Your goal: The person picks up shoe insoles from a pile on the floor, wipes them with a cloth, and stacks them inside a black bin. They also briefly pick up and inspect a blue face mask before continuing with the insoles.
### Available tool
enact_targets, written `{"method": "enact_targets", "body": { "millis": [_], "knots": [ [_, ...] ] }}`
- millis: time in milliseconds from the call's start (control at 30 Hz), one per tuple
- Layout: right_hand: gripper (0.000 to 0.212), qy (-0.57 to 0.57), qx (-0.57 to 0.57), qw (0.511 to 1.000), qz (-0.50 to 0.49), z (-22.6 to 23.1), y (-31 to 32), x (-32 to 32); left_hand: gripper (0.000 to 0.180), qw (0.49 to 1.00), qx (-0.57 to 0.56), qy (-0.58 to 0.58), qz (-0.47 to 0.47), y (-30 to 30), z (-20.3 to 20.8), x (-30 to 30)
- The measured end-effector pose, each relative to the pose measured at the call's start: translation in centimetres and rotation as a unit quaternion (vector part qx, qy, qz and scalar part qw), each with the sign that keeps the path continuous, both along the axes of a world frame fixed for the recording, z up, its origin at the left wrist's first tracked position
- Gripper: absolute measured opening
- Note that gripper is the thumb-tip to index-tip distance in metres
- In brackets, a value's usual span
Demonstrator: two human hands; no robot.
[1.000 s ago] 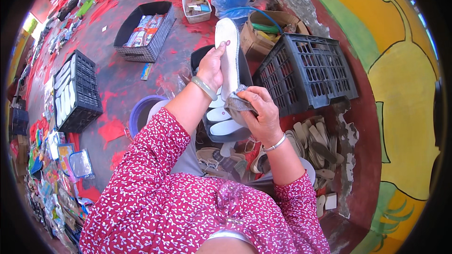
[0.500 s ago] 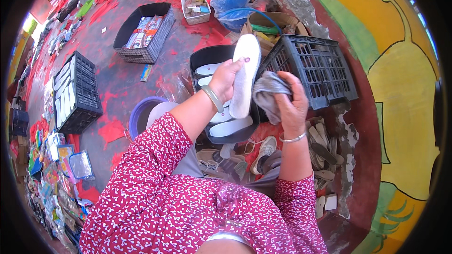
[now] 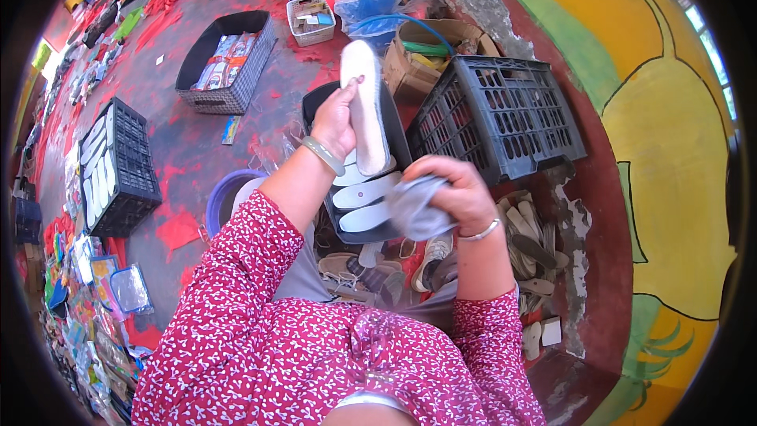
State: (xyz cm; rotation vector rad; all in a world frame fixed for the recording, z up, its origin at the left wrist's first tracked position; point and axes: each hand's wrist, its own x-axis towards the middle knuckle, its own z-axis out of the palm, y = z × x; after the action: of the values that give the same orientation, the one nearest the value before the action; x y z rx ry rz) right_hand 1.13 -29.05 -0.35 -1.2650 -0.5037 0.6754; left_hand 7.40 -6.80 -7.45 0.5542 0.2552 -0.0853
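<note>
A white shoe insole point(image 3: 364, 110) stands nearly upright in my left hand point(image 3: 335, 122), the thumb pressed on its face and the fingers behind it. My right hand point(image 3: 457, 193) grips a bunched grey cloth point(image 3: 418, 207), slightly smeared by motion, a little below and right of the insole and apart from it. Beneath both hands lies a black bin point(image 3: 400, 138) holding several more white insoles point(image 3: 367, 192) in a row. The cloth hides part of that bin's right side.
A dark plastic crate point(image 3: 505, 110) stands right of the bin, before a cardboard box point(image 3: 410, 71). Left are a purple basin point(image 3: 225, 201), a crate of insoles point(image 3: 130, 170) and a checked bin with packets point(image 3: 229, 95). Shoes point(image 3: 434, 256) lie below; a painted wall point(image 3: 670, 142) borders the right.
My left hand has moved left with the insole. My right hand has come down and left with the cloth, away from the insole's edge. The whole view has shifted slightly.
</note>
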Motion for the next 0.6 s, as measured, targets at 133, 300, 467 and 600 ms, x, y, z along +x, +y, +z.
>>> {"method": "enact_targets", "body": {
  "millis": [133,300,467,600],
  "knots": [
    [0.03,-0.026,0.131,0.958,-0.254,0.2,-2.4,2.0,0.025,0.994,0.076,-0.025,-0.068,-2.6,0.0,-0.9],
    [0.032,-0.098,0.166,0.904,-0.382,-0.9,-2.7,4.6,0.021,0.968,0.11,-0.082,-0.211,-5.9,1.8,-3.7],
    [0.031,-0.29,-0.037,0.863,-0.413,-2.4,-0.7,4.4,0.022,0.968,0.116,-0.101,-0.2,-6.4,1.3,-3.8],
    [0.028,-0.337,-0.119,0.873,-0.332,-3.5,2.2,2.2,0.019,0.993,0.089,-0.064,-0.043,-5.1,0.9,-2.5]
  ]
}}
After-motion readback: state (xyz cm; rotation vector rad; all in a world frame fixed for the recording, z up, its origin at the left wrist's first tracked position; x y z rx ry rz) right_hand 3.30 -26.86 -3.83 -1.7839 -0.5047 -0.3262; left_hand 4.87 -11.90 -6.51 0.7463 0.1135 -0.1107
